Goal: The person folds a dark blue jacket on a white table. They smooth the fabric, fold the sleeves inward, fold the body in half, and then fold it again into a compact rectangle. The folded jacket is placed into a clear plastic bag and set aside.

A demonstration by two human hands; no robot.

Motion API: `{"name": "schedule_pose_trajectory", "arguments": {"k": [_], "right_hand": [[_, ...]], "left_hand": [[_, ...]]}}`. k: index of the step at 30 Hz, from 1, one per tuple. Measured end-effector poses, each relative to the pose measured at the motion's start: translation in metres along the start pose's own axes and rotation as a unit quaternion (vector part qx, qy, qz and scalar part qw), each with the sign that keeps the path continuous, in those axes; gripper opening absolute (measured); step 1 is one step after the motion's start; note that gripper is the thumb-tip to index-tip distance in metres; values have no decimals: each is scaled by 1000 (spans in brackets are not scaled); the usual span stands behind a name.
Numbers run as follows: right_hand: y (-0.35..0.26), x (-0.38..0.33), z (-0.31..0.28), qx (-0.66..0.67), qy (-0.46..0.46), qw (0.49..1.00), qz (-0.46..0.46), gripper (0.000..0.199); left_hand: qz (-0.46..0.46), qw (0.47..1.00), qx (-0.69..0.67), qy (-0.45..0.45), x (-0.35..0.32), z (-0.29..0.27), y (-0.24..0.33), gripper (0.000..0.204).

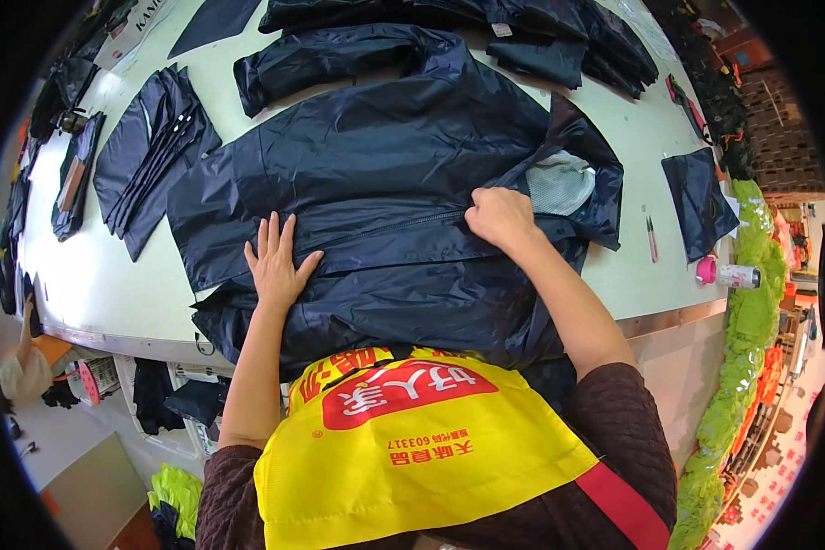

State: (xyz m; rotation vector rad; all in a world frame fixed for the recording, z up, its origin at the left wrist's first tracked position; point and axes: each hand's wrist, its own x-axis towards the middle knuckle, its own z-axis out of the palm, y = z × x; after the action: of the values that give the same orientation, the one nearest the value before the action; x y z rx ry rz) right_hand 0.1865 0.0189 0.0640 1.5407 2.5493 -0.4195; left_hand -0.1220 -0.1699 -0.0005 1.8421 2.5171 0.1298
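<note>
A dark navy jacket (367, 165) of shiny cloth lies spread across the table in front of me, its zipper running sideways. My left hand (279, 261) rests flat on the jacket near its left end, fingers spread. Further right, my right hand (501, 216) is closed at the zipper line, beside the opening where pale mesh lining (559, 181) shows. What sits between those fingers is hidden, whether zipper pull or cloth edge. The near part of the jacket hangs over the table edge against my yellow apron (431, 458).
Folded dark garments (541, 37) are piled at the far side of the white table (628, 137). Dark cut pieces (151, 147) lie at left. On the right are a dark folded piece (697, 202), a small thin tool (652, 240), a pink roll (706, 269) and a can (739, 276).
</note>
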Motion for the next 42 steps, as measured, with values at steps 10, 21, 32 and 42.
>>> {"name": "schedule_pose_trajectory", "arguments": {"k": [10,21,32,42], "right_hand": [[300,-44,-55,142,252,927,239,25],[89,-53,-20,-88,64,970,-217,83],[141,6,-48,251,-46,961,-111,18],[139,28,-10,76,-1,995,62,23]], "left_hand": [[-9,1000,0,-20,3,-3,6,78],[372,912,-175,14,26,-43,148,66],[178,907,-369,-92,65,-22,160,22],[-17,929,-324,-177,96,-28,181,25]]}}
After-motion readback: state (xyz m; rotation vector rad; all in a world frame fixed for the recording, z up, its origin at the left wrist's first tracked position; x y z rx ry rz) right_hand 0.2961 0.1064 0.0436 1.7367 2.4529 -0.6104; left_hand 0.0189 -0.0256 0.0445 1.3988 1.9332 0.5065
